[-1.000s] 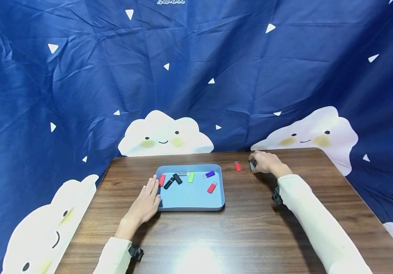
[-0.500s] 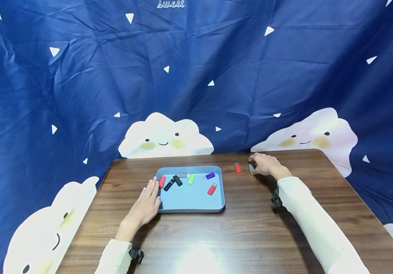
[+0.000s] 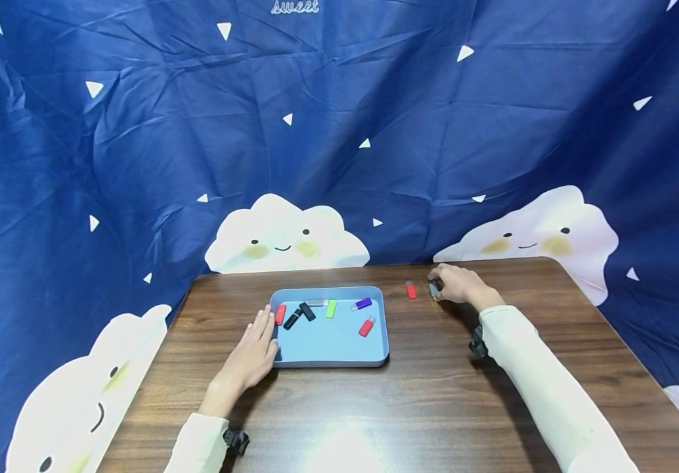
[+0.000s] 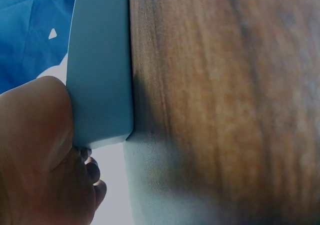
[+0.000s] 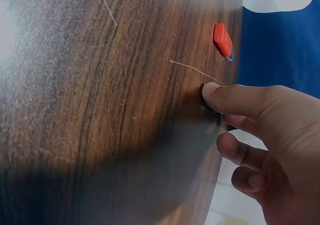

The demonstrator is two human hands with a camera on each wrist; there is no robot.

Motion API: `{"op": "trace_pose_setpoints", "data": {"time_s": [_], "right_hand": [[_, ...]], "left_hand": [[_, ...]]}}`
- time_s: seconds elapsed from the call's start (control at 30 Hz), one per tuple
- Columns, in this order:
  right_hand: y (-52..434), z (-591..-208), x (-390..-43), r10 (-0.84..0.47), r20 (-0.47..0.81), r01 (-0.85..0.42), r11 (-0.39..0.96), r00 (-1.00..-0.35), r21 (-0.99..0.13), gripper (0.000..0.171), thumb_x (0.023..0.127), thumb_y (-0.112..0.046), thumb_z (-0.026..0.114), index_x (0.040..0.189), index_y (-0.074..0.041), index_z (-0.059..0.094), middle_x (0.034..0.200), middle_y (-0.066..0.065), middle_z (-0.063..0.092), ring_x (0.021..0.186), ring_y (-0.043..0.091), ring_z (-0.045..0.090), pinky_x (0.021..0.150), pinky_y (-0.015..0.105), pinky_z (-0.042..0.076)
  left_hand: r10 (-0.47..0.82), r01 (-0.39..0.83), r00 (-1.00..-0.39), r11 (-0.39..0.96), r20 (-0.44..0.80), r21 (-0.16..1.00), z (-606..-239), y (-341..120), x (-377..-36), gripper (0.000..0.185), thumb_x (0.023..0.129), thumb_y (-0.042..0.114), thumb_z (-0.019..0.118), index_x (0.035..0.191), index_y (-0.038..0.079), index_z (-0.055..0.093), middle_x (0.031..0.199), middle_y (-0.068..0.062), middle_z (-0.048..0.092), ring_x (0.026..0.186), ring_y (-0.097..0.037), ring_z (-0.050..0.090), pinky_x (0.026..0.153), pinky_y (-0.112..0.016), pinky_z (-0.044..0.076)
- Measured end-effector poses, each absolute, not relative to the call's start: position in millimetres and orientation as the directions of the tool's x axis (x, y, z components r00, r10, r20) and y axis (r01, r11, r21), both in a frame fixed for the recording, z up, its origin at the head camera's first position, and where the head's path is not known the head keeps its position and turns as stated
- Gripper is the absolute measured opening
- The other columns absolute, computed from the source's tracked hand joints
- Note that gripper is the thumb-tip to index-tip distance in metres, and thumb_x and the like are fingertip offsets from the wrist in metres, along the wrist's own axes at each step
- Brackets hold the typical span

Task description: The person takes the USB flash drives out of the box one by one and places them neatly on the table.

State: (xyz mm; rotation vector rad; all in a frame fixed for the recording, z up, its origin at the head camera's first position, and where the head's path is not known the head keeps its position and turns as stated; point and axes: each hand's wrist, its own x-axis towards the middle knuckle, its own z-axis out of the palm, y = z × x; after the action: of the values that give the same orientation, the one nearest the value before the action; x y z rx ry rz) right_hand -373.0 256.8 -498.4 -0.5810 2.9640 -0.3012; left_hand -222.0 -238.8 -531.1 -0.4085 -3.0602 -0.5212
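Note:
My right hand (image 3: 460, 284) pinches a small grey-and-dark USB stick (image 3: 433, 289) between thumb and fingers, near the table's far edge. In the right wrist view the hand (image 5: 270, 130) hides most of that stick, and the thumb lies over it close to the tabletop. Just left of it lies a red USB stick (image 3: 411, 290), also visible as a red stick (image 5: 223, 40) in the right wrist view. My left hand (image 3: 251, 348) rests with straight fingers along the left side of a blue tray (image 3: 328, 363); its thumb side meets the tray wall (image 4: 100, 75) in the left wrist view.
Several USB sticks lie in the tray, among them a purple one (image 3: 361, 303), a green one (image 3: 330, 309), a red one (image 3: 366, 326) and black ones. A thin thread (image 5: 195, 68) lies on the wooden table (image 3: 434, 394). A blue cloud-print curtain (image 3: 339, 131) hangs behind.
The head view has tilted slightly. The grey-and-dark USB stick in my right hand has turned a little and shows less of its length. The left hand and the tray stay as they were.

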Motion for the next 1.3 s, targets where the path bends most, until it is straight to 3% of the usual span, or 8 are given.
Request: {"op": "trace_pose_setpoints", "data": {"time_s": [0.27, 0.43, 0.57, 0.83, 1.07, 1.3], "right_hand": [[256, -492, -372, -0.398, -0.030, -0.382, 0.896, -0.917, -0.226, 0.045, 0.087, -0.019, 0.081, 0.130, -0.008, 0.073, 0.152, 0.025, 0.059, 0.136, 0.049, 0.059, 0.106, 0.067, 0.052], [252, -489, -373, -0.402, 0.018, -0.396, 0.890, -0.915, -0.225, 0.023, 0.090, -0.017, 0.077, 0.112, -0.012, 0.075, 0.120, 0.014, 0.075, 0.114, 0.041, 0.071, 0.093, 0.063, 0.057], [245, -486, -374, -0.420, 0.062, -0.424, 0.882, -0.905, -0.206, 0.005, 0.094, -0.021, 0.075, 0.095, -0.018, 0.071, 0.095, 0.004, 0.072, 0.091, 0.028, 0.072, 0.075, 0.057, 0.059], [225, -471, -372, -0.471, 0.102, -0.482, 0.856, -0.876, -0.188, 0.015, 0.095, -0.022, 0.074, 0.082, -0.024, 0.067, 0.078, -0.006, 0.065, 0.075, 0.016, 0.061, 0.068, 0.043, 0.054], [202, -457, -368, -0.514, 0.120, -0.528, 0.829, -0.849, -0.187, 0.015, 0.093, -0.020, 0.077, 0.081, -0.024, 0.068, 0.079, -0.007, 0.067, 0.073, 0.014, 0.061, 0.062, 0.038, 0.050], [178, -443, -365, -0.542, 0.117, -0.555, 0.815, -0.832, -0.168, 0.015, 0.094, -0.021, 0.076, 0.082, -0.025, 0.069, 0.081, -0.006, 0.068, 0.076, 0.017, 0.064, 0.063, 0.039, 0.052]], "left_hand": [[0.256, 0.273, -0.962, 0.909, 0.094, 0.316, -533, -239, -221, 0.063, 0.111, 0.020, 0.044, 0.165, -0.009, 0.025, 0.177, -0.022, 0.017, 0.164, -0.043, 0.020, 0.133, -0.060, 0.023], [0.257, 0.273, -0.962, 0.909, 0.093, 0.316, -532, -239, -220, 0.064, 0.111, 0.020, 0.045, 0.165, -0.009, 0.025, 0.177, -0.022, 0.017, 0.164, -0.043, 0.020, 0.133, -0.059, 0.023], [0.255, 0.264, -0.964, 0.910, 0.070, 0.319, -531, -239, -220, 0.064, 0.112, 0.021, 0.044, 0.165, -0.008, 0.023, 0.178, -0.021, 0.014, 0.165, -0.042, 0.018, 0.133, -0.059, 0.022], [0.258, 0.271, -0.963, 0.910, 0.083, 0.312, -531, -239, -221, 0.064, 0.112, 0.020, 0.045, 0.165, -0.008, 0.024, 0.178, -0.022, 0.016, 0.165, -0.042, 0.019, 0.133, -0.059, 0.023], [0.262, 0.272, -0.962, 0.908, 0.076, 0.317, -534, -239, -222, 0.065, 0.112, 0.021, 0.045, 0.166, -0.007, 0.022, 0.178, -0.021, 0.014, 0.165, -0.041, 0.018, 0.134, -0.058, 0.022], [0.272, 0.296, -0.955, 0.900, 0.119, 0.321, -533, -240, -221, 0.063, 0.110, 0.018, 0.044, 0.163, -0.011, 0.028, 0.176, -0.025, 0.020, 0.162, -0.047, 0.023, 0.131, -0.063, 0.026]]}}
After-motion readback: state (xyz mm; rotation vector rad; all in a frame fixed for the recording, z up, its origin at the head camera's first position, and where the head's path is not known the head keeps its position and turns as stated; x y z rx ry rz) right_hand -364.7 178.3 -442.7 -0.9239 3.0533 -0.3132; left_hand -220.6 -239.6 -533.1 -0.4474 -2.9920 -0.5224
